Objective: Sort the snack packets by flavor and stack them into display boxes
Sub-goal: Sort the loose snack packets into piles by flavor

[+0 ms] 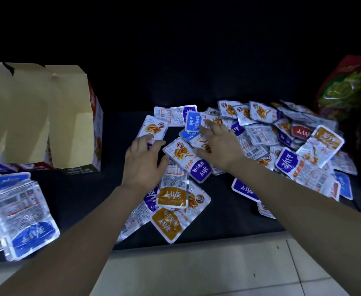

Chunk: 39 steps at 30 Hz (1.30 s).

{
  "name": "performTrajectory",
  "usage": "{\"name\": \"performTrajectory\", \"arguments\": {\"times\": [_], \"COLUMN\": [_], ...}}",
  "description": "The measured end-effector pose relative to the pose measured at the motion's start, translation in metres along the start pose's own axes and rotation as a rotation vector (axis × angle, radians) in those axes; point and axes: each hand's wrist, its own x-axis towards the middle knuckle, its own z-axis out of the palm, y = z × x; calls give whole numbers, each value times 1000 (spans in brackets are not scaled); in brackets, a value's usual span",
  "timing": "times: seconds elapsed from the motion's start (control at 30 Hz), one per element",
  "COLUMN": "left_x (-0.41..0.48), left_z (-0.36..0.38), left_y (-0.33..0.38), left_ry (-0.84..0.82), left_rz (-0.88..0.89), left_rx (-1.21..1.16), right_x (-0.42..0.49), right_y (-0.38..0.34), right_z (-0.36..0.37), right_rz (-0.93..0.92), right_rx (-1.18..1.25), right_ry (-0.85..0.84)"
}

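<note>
Foil snack packets (260, 133) heaped on a dark surface (79, 189).
Left hand (142, 161) and right hand (218, 146) rest on them, fingers loosely apart.

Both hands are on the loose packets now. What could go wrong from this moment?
1. Flavours lie mixed: an orange packet lies partly under the purple packet between the left hand and right hand, so a wrong one may be swept along.
2. The heap is loose and glossy; pulling from it may slide packets over the dark surface's near edge.
3. The blue stack is fanned and may spill.
</note>
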Motion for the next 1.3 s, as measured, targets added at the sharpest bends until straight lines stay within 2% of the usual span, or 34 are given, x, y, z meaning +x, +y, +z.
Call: {"name": "performTrajectory", "arguments": {"times": [0.07, 0.13, 0.23, 0.33, 0.47, 0.6, 0.77, 0.9, 1.03, 1.13, 1.3], "left_x": [-3, -5, -8, -11, -17, -24, -28, -30, -31, -33, -33], "left_z": [2, 4, 7, 4, -2, -4, -4, -3, -1, 0, -7], "left_y": [1, 4, 7, 5, 8, 15, 17, 16, 14, 13, 13], "left_ry": [19, -61, -153, -150, -199, -286, -347, -361, -380, -393, -409], "left_rz": [84, 178, 196, 179, 139, 90, 76, 80, 84, 91, 63], "left_rx": [-33, -16, 52, 36, 71, 87, 165, 195, 203, 218, 66], "right_x": [-5, -10, -19, -29, -46, -50, -48, -51, -47, -48, -58], "right_y": [-1, -5, -9, -10, -11, -18, -32, -30, -26, -25, -19], "right_z": [3, 4, 0, -1, -5, -8, -16, -12, -7, -2, -7], "right_rz": [-34, -73, -88, -97, -8, 71, 256, 297, 423, 415, 366], "right_rx": [-35, -76, -100, -66, 114, 57, 257, 398, 710, 830, 1052], "right_ry": [71, 115, 141, 104, 3, -85, -270, -201, -193, -180, 32]}}
